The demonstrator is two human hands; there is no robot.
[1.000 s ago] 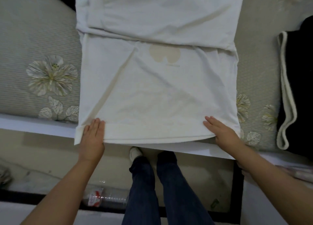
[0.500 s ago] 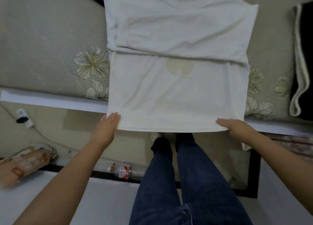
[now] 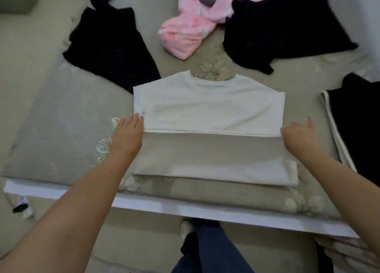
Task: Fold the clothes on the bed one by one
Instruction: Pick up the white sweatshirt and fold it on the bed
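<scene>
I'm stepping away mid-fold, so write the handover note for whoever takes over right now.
Left hand: grips the left end of the white T-shirt's hem.
Right hand: grips the right end.
Shirt: at the near edge of the bed, collar away, hem carried partway up over the body.
Done: sleeves tucked in, lengthwise fold under way.
Left: lay the hem down, finish the shirt, then fold two black garments, the pink one, and the black white-trimmed one on the right.
</scene>
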